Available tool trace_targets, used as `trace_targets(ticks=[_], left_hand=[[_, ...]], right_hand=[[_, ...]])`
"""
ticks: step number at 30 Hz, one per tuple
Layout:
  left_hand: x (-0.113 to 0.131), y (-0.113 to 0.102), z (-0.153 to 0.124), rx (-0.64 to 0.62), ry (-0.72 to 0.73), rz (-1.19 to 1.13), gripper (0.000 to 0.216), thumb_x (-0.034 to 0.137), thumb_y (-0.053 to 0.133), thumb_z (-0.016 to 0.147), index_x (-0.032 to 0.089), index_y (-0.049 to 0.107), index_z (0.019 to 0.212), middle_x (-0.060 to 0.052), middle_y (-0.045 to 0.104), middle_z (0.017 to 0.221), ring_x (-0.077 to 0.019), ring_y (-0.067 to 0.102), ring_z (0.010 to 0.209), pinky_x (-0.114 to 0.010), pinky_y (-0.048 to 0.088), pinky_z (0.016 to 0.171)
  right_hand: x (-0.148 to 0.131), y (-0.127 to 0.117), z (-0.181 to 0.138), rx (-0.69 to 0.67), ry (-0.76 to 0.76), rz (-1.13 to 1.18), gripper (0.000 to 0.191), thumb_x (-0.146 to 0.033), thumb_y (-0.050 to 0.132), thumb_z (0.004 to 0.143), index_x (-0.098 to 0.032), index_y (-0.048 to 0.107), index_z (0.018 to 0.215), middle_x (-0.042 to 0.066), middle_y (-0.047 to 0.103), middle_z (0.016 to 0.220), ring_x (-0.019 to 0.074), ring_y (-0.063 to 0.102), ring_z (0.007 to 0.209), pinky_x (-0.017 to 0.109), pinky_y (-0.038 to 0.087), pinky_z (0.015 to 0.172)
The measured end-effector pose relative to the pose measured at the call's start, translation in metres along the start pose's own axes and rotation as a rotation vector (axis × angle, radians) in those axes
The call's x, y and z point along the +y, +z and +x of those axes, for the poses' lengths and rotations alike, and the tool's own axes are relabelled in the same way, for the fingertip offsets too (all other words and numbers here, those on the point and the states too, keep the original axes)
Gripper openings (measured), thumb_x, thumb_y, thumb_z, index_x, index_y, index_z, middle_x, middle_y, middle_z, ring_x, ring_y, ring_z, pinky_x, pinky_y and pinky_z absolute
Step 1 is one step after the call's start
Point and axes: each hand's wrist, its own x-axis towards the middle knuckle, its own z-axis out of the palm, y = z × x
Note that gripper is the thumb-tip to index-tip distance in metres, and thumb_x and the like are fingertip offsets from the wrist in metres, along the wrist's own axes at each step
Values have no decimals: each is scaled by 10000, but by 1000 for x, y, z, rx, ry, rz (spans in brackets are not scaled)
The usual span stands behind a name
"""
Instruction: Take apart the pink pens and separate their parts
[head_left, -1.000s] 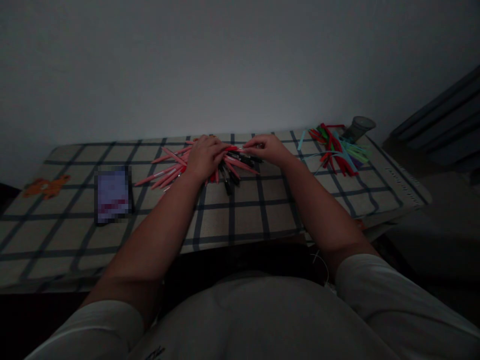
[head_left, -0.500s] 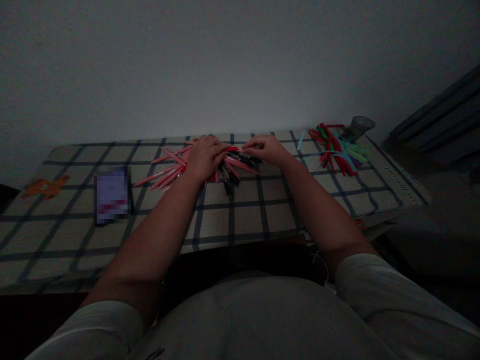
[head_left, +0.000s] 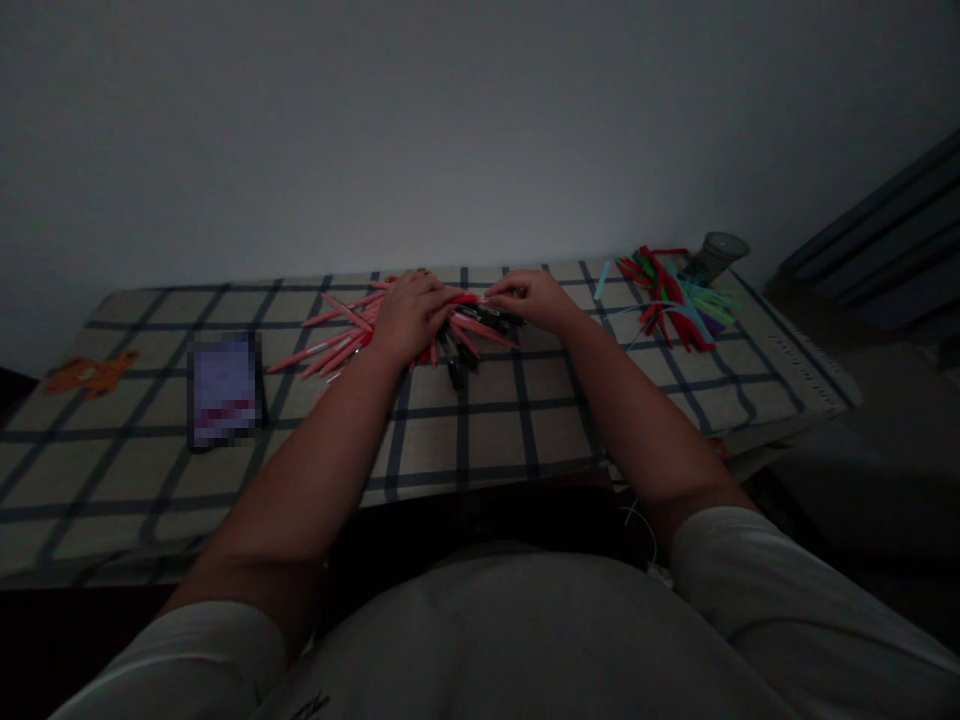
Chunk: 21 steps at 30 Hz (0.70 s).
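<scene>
A heap of pink, red and black pens (head_left: 341, 345) lies on the checked tablecloth (head_left: 495, 430) near the wall. My left hand (head_left: 409, 315) rests palm down on the heap, fingers curled over several pens. My right hand (head_left: 532, 297) sits at the heap's right end, its fingertips pinched on the tip of a pen. The room is dim, and the pens under both hands are hidden.
A blurred dark card or phone (head_left: 224, 388) lies to the left, an orange cut-out (head_left: 90, 373) at the far left edge. Coloured strips (head_left: 675, 295) and a glass cup (head_left: 716, 255) sit at the far right. A dark radiator-like object (head_left: 892, 250) stands beyond the table.
</scene>
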Motion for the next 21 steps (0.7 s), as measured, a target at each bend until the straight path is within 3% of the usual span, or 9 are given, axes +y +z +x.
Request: trace_targets(ticks=[21], left_hand=[[-3, 2, -1, 11, 19, 18, 342, 371, 621, 1081, 310, 822, 1351, -121, 757, 1168, -323, 619, 1143, -531, 502, 1029]], right_hand=[[1, 1, 0, -2, -34, -39, 182, -298, 785, 887, -188, 889, 988, 87, 829, 968, 216, 679, 872, 343, 513, 828]])
